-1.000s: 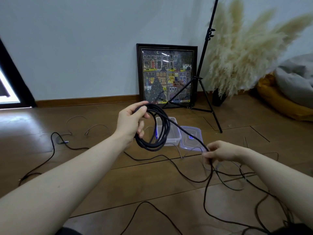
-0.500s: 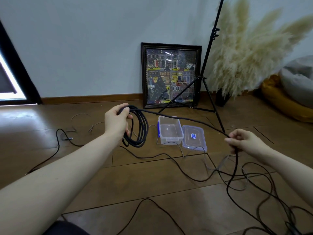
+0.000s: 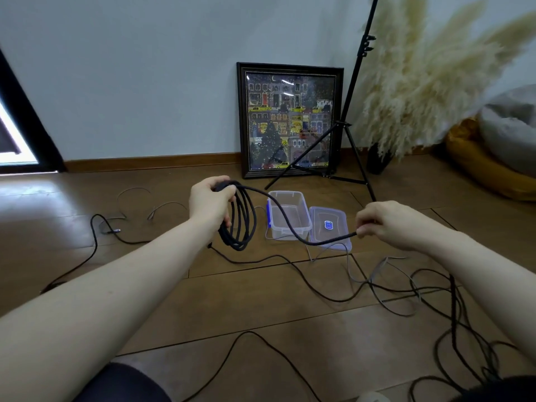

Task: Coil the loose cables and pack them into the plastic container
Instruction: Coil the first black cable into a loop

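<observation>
Black cable [image 3: 240,221] coiled in left hand [image 3: 210,203], slack to right hand [image 3: 383,223].

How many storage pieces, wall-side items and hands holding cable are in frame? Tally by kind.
Storage pieces: 2, the clear plastic container and its clear lid with blue label.
Wall-side items: 3, the dark-framed picture, black tripod stand and cream pampas grass.
Hands on the thick black cable: 2, left hand and right hand.
Total: 7.
</observation>
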Demonstrator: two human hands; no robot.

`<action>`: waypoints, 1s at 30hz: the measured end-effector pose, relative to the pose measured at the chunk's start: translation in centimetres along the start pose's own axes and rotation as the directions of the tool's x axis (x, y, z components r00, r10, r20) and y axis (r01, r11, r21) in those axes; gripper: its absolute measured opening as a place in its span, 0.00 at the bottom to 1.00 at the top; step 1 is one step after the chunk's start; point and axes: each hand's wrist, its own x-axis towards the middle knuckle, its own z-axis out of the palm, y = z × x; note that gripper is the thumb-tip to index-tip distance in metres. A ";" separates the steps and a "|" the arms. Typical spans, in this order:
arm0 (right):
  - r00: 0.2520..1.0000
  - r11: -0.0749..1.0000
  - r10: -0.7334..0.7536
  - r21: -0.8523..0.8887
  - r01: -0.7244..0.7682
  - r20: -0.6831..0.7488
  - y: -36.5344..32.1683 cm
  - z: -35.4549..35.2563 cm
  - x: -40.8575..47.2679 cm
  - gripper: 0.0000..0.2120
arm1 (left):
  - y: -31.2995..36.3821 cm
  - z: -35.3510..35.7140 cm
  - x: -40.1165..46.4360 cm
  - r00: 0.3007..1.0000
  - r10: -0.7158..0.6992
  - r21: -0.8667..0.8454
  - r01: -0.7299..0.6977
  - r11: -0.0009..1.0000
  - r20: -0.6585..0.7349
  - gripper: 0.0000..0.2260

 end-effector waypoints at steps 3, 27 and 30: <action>0.999 0.999 -0.028 0.045 0.026 0.040 -1.0 -0.1 0.1 0.10 | 0.3 0.8 -0.5 0.999 0.030 0.046 -0.032 0.998 0.042 0.14; 0.954 0.758 -0.236 0.579 0.300 -0.185 -5.6 -0.1 0.9 0.06 | 1.2 4.3 -2.9 0.897 0.176 0.043 -0.211 0.977 0.405 0.12; 0.951 0.711 -0.215 0.633 0.308 -0.221 -6.1 0.2 1.3 0.04 | 1.5 5.2 -3.4 0.878 0.192 0.013 -0.219 0.976 0.439 0.08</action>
